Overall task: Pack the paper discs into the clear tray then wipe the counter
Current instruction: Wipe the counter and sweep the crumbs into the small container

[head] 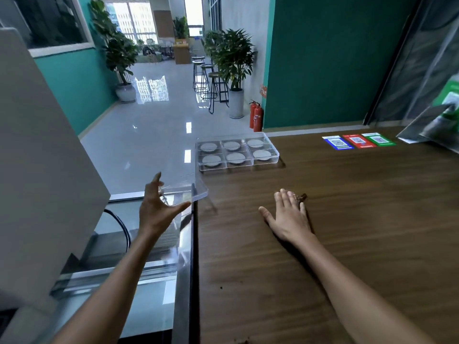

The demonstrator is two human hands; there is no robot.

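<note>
Head view: the clear tray sits at the far left edge of the wooden worktop. Its six compartments each hold one paper disc, so packing appears complete. The left hand is spread wide, thumb and fingers reaching around the near end of a clear lid that juts past the worktop edge. Contact with the lid seems likely, but a firm grip cannot be confirmed, because the transparent plastic blurs against the background. The lid is held low and tilted, probably ready for closing over the tray. The right hand lies flat and open on the worktop, palm down, holding nothing. A small brown fragment lies just beyond its fingertips, and dark crumbs sit nearer the body. These suggest that wiping is not yet done. No cloth is visible.
</note>
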